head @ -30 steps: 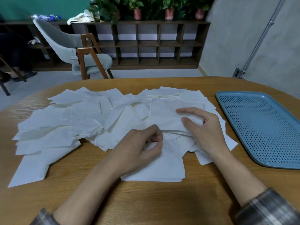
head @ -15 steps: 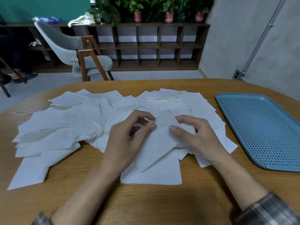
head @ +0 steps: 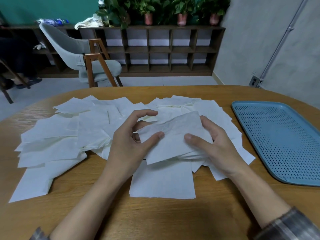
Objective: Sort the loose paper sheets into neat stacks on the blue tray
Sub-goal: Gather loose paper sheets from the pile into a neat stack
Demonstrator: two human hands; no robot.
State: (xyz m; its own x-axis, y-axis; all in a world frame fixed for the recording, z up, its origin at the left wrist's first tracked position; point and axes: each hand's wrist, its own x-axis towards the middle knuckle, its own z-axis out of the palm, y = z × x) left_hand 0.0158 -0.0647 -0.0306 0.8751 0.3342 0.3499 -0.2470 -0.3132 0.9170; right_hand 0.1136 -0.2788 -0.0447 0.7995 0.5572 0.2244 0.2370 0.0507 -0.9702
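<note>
A single white paper sheet (head: 173, 135) was held just above the heap by both hands. The left hand (head: 129, 146) was curled on its left edge, the thumb laid on top and the fingers (head: 147, 113) bent behind it. The right hand (head: 220, 144) gripped the right edge in like manner, thumb pressed on the upper face. Beneath, loose paper sheets (head: 65, 135) were spread in an overlapping heap across the wooden counter (head: 155, 220). A small squared stack (head: 162, 182) lay at the near edge of the heap. The blue tray (head: 280, 141), perforated, was set on the counter at the right, apart from the heap.
</note>
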